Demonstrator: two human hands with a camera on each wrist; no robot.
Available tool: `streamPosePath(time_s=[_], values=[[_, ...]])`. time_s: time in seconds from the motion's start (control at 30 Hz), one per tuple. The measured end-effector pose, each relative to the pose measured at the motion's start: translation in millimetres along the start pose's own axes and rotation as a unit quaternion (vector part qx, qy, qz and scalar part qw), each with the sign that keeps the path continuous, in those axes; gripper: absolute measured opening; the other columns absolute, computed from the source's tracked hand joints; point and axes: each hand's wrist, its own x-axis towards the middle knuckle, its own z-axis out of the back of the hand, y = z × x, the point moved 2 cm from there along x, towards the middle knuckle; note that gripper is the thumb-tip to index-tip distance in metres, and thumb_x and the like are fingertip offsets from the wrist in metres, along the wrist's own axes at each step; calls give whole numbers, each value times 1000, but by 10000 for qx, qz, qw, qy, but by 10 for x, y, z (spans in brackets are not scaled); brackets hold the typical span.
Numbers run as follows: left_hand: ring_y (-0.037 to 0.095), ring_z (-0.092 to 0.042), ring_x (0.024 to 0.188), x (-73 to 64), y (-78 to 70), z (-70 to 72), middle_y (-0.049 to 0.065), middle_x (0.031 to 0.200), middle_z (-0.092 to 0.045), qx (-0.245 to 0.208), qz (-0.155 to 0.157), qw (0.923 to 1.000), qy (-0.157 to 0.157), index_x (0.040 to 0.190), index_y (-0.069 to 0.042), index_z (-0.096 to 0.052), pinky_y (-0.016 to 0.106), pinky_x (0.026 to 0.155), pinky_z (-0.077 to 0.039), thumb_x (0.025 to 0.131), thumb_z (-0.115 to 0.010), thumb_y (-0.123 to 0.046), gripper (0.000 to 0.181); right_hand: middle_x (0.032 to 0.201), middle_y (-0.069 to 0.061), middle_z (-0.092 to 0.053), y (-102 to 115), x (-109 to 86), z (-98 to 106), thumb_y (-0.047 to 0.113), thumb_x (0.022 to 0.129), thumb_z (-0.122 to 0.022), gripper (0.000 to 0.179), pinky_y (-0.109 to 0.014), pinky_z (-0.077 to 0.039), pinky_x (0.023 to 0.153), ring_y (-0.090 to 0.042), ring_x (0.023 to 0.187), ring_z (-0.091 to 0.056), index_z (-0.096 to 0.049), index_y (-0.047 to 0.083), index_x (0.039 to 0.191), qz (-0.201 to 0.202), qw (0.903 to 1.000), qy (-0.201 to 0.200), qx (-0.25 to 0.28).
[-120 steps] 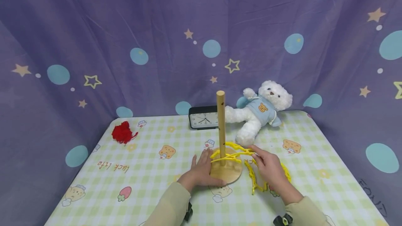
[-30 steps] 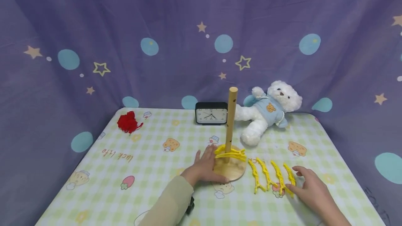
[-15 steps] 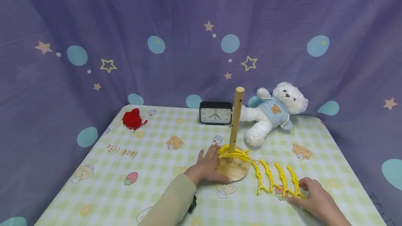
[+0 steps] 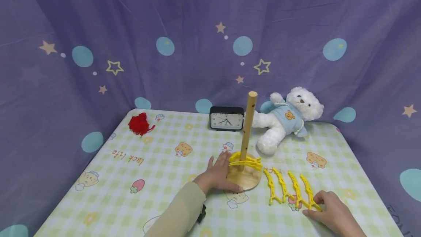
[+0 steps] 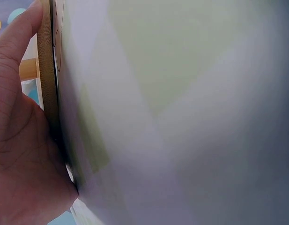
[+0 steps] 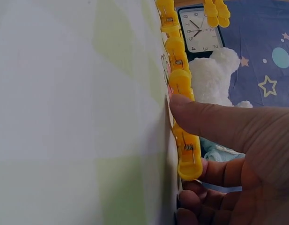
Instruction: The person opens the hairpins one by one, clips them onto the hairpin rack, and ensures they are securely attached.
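A wooden post rises from a round wooden base near the table's middle. My left hand rests against the base's left side, fingers straight and thumb stretched along the front rim. Yellow spring clips sit around the foot of the post. Several more lie side by side to its right. My right hand pinches the spread handle end of the rightmost yellow spring clip between thumb and fingers. In the right wrist view, that clip's handle and its coil spring show between thumb and index finger.
A black-framed alarm clock stands behind the post. Beside it a white teddy bear in a blue top leans at the back right. A tangle of red yarn lies at the back left. Purple curtain borders the table.
My right hand has left the clip now at the post, moved right, and closed its fingers on the rightmost clip. My left hand stays at the base. The head view has shifted slightly.
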Motion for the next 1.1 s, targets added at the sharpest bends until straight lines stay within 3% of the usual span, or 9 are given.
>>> streamPosePath(time_s=[0.27,0.53,0.8,1.1], values=[[18,8,149,44,28,-45,6,164,5,-90,-29,9999,40,157,-10,-2,50,116,7,67,-65,-79,130,92,-9,-55,-27,-25,2,55,70,-81,63,-44,-47,74,-21,80,-50,-60,1,95,91,9997,-231,-13],[19,8,149,74,70,-72,6,164,5,-157,-11,9999,11,157,-10,-1,49,116,9,67,-66,-79,131,91,-4,-61,-28,-42,48,53,73,-80,63,-42,-47,70,-20,79,-53,-61,0,102,74,9989,-425,179],[21,7,149,29,46,-5,7,164,4,-138,32,9999,26,157,-10,-1,51,116,8,68,-67,-78,130,108,-24,-65,52,-130,134,51,82,-73,58,-47,-52,70,-34,88,-68,-58,2,109,133,9947,-878,524],[20,8,149,49,34,5,6,163,6,-171,11,9998,63,157,-10,0,50,116,8,67,-68,-78,131,121,-26,-60,152,-193,219,55,89,-64,65,-44,-52,68,-29,89,-66,-54,2,125,18,9866,-1291,997]])
